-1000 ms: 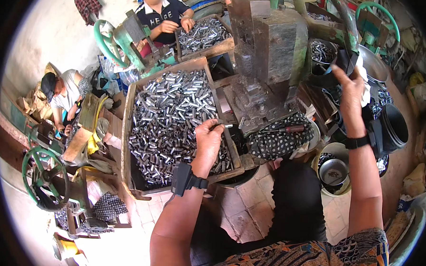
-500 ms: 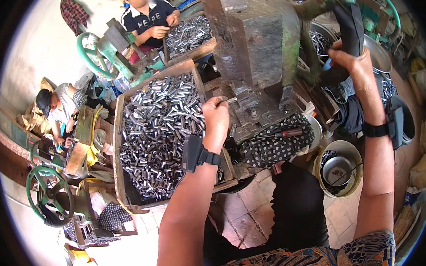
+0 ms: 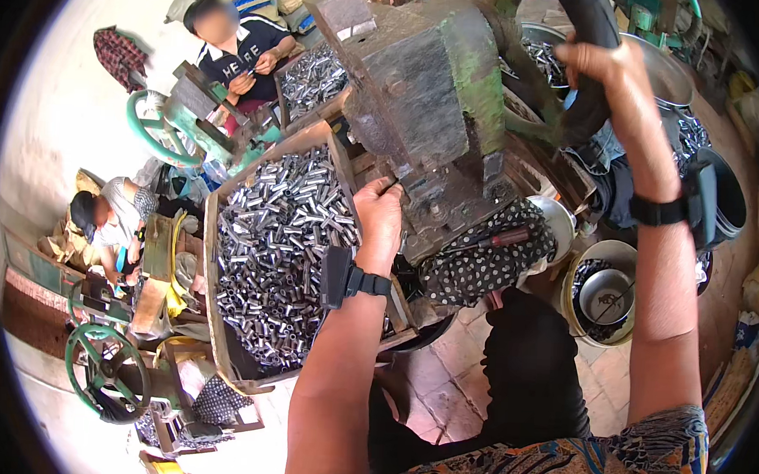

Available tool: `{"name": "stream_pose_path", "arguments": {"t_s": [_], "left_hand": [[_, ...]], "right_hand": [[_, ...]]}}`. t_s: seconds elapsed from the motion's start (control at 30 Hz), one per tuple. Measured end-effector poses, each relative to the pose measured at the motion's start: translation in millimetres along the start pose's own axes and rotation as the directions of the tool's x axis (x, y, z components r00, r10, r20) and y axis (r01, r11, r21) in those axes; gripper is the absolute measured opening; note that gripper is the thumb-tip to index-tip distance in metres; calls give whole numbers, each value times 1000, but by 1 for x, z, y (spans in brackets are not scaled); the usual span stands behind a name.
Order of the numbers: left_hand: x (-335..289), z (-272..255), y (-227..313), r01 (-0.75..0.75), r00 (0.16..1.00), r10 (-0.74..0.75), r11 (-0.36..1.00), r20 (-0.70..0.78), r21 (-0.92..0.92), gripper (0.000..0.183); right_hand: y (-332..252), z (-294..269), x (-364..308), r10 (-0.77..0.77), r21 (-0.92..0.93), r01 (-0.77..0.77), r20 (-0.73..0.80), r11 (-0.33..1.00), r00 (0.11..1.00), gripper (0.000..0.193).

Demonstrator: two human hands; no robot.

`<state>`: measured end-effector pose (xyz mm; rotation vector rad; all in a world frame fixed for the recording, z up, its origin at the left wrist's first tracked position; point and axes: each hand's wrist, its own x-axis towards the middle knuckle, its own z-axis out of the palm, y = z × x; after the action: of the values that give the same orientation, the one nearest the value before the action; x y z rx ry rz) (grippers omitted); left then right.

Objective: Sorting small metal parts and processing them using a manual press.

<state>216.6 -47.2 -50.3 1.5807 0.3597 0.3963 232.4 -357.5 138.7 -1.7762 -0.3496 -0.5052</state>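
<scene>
My left hand (image 3: 378, 216) is closed in a pinch on a small metal piece (image 3: 390, 185), mostly covered by the fingers, at the left side of the press's die area (image 3: 436, 207). Above it stands the heavy, worn press (image 3: 429, 78), with green paint on its right side. My right hand (image 3: 605, 67), raised at the upper right, is wrapped round the dark, curved press handle (image 3: 591, 17). Left of my left hand, a wooden bin (image 3: 212, 272) holds a heap of short metal tubes (image 3: 286, 241). A screwdriver (image 3: 508, 237) lies on a dotted cloth (image 3: 471, 266) below the die.
A bucket (image 3: 569, 309) with a metal bowl (image 3: 604, 298) inside stands by my right knee. Two co-workers (image 3: 243, 57) (image 3: 113, 221) sit at the left, near green handwheels (image 3: 107, 373). A dark bucket (image 3: 724, 201) is beyond my right forearm.
My right hand and the press handle have swung leftward and slightly up. My left hand stays by the die, its pinched piece less exposed. The whole view has shifted slightly.
</scene>
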Motion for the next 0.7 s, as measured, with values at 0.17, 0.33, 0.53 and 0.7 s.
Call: {"name": "stream_pose_path", "arguments": {"t_s": [0.17,0.33,0.53,0.7], "left_hand": [[-2,2,1,-13,999,10,999,53,43,20],[-5,-4,12,65,991,-67,998,120,21,23],[-13,-38,23,239,962,-239,971,131,15,14],[-38,-58,33,300,936,-300,954,183,28,18]], "right_hand": [[62,46,-55,56,227,-12,-187,974,981,27],[18,18,-31,89,80,-81,-102,994,991,20],[23,24,-34,69,93,-58,-121,994,990,24],[68,45,-59,68,234,-12,-235,972,969,23]]}}
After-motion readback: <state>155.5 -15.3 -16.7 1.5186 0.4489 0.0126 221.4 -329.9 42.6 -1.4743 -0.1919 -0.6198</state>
